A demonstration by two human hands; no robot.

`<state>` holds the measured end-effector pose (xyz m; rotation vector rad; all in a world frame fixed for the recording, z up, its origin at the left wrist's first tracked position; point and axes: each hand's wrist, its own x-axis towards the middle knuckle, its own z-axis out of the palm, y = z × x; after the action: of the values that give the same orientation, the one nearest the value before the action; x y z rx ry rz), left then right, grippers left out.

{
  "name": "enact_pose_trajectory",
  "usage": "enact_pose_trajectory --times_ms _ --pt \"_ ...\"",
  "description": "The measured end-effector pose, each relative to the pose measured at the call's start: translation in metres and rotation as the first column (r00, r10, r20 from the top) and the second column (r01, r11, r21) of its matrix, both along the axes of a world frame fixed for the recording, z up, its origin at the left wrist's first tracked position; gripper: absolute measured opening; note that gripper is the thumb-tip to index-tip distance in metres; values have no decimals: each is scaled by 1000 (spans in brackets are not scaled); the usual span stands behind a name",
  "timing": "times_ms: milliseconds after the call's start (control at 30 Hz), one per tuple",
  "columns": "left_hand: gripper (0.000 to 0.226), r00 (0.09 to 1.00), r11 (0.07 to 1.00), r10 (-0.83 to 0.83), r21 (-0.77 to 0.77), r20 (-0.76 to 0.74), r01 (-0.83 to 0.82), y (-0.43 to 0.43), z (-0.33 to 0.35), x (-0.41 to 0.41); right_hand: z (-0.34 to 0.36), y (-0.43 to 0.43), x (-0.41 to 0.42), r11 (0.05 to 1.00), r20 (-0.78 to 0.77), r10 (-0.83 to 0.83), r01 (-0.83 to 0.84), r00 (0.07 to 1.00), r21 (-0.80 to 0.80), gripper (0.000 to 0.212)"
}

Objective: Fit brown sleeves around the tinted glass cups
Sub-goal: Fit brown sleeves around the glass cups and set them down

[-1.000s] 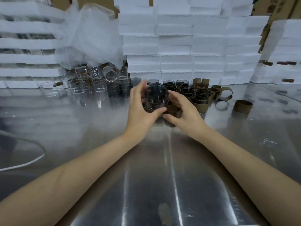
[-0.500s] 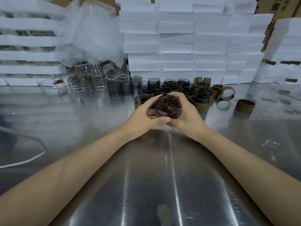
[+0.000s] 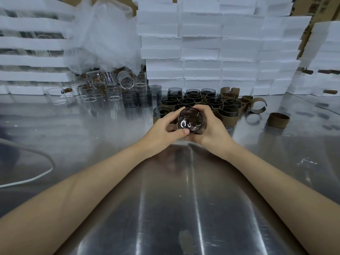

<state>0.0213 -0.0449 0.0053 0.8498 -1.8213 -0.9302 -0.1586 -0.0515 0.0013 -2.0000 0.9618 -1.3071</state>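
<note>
Change: over the last second the tinted cup (image 3: 191, 119) has dropped lower and nearer the person and tipped until one round end faces the camera. The two hands have drawn together around it.
Table: brushed steel (image 3: 165, 208) under both forearms, glossy, with long streaks of reflected light.
Cable: a thin white cord (image 3: 36, 176) curves over the steel well to the left of the left forearm.
Left hand: the left hand (image 3: 161, 126) grips the cup's left side, fingers curled over the top and the thumb pressed along its lower edge.
Right hand: the right hand (image 3: 211, 126) wraps the cup's right side, fingers curled round the wall.
Cup: smoky grey glass, cylindrical and smooth, with bright glints on its round face. It is held off the table between both palms. Whether a sleeve is on it cannot be told, since the fingers cover its wall.
Sleeved cups: a tight cluster (image 3: 228, 115) stands just behind the hands, dark glass in matte brown bands.
Loose sleeves: a closed brown ring (image 3: 278, 120) stands right of the right hand. An open, curled strip (image 3: 258, 105) stands beyond it.
Bare cups: grey ribbed ones (image 3: 129, 98) stand beyond the left hand, and clear glasses (image 3: 112, 92) farther left, one of them tipped.
Backdrop: rough-edged white foam blocks (image 3: 202, 52) are stacked like bricks, with crumpled translucent plastic (image 3: 104, 39) at their left.
</note>
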Motion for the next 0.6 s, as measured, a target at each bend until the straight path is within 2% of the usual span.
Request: enact_pose_trajectory --times_ms 100,267,400,600 --pt "57 1000 1000 11 18 -2 -11 -2 0 1 1 0 -1 1000 13 9 -9 1000 22 74" --pt "48 988 991 -23 131 -150 42 -3 0 1 2 1 0 1000 7 17 -17 1000 25 75" --pt "29 972 986 -8 162 -237 48 -5 1 0 4 4 1 1000 -34 19 -19 999 -6 76" --pt "13 948 975 50 221 -315 22 -8 1 2 5 7 4 998 -64 65 -66 996 -14 72"
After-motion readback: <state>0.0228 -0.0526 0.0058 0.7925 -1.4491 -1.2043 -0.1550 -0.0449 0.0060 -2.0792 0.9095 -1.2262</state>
